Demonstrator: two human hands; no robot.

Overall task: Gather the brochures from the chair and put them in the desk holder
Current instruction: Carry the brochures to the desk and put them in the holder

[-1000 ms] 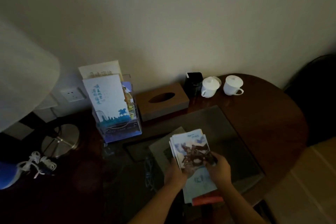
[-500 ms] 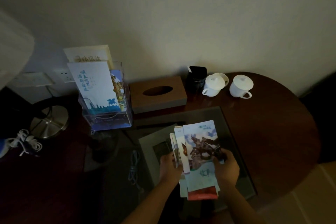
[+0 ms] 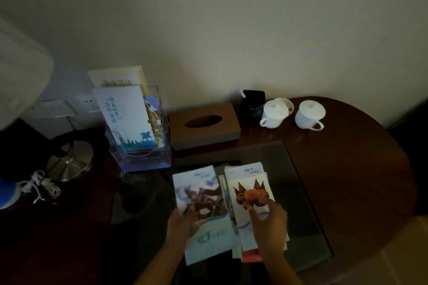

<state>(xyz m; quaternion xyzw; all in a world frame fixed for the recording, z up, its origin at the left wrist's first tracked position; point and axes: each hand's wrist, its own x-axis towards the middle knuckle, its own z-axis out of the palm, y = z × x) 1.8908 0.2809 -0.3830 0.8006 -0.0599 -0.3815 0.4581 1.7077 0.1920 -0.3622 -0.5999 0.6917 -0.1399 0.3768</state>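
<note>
light: dim | wall [image 3: 231, 30]: plain, pale | desk [image 3: 347, 169]: dark wood, rounded end, glass pane [image 3: 298, 183] on top

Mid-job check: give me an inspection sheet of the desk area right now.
Surface: dark wooden desk with a glass pane.
Job's things: one brochure and a stack, both in hand; holder at left, holding leaflets.
Clutter: tissue box, black pot, two lidded cups, lamp base.
Grips: left hand holds the brochure; right hand holds the stack.
Cables: white bundled cord by the lamp base.
Surroundings: plain wall, wall sockets; dim light.
</note>
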